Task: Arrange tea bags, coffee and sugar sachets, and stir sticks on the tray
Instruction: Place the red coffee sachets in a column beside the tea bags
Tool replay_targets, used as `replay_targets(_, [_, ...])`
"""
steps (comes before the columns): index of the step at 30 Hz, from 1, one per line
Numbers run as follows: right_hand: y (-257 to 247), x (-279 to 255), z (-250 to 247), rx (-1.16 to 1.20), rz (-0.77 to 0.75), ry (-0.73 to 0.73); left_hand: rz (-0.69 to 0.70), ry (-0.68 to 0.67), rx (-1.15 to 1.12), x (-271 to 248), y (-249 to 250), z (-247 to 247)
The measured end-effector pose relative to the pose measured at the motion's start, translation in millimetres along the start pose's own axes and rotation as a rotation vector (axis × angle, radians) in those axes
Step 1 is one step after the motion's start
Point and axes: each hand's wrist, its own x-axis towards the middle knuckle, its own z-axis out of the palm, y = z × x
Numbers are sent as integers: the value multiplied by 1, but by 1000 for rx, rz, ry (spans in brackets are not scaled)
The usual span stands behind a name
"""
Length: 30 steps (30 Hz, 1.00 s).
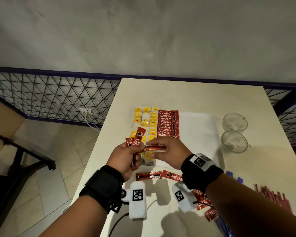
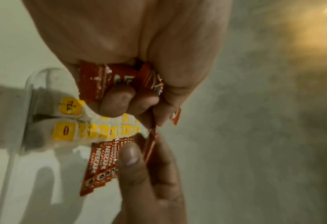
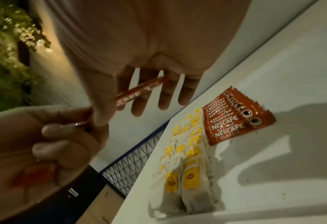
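**Risk: sachets slipping from a full hand**

The left hand [image 1: 125,155] clamps several coffee sachets [image 1: 137,140]; the right hand [image 1: 167,152] pinches one sachet [image 1: 155,148] above the tray [image 1: 200,134]; pulling it free could drag others loose onto the tea bags [image 1: 144,122].
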Motion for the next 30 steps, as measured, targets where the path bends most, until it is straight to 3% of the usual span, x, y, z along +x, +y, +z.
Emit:
replay_targets(2, [3, -2, 0, 67, 42, -15, -3, 18, -62, 2, 3, -1])
replay_targets(4, [2, 0, -1, 313, 136, -17, 58, 81, 14, 5, 2, -5])
replay_targets(6, [2, -1, -3, 489, 188, -42, 133, 62, 75, 3, 2, -6])
replay_targets(9, [2, -3, -1, 458, 156, -140, 190, -69, 118, -7, 4, 4])
replay_targets(11, [-1, -4, 0, 495, 151, -185, 190, -79, 125, -10, 6, 11])
replay_targets(16, [7, 0, 3, 798, 186, 84, 129, 92, -30, 2, 1, 3])
replay_targets(18, [13, 3, 3, 789, 173, 159, 98, 118, -106, 3, -4, 2])
replay_targets(21, [17, 4, 5, 761, 174, 212, 50, 118, -191, 4, -11, 6])
replay_targets(25, [31, 3, 2, 926, 244, 197, 25, 122, -133, 11, -20, 6])
replay_targets(30, [80, 8, -13, 687, 431, 384, 36, 198, 14, 28, -23, -17])
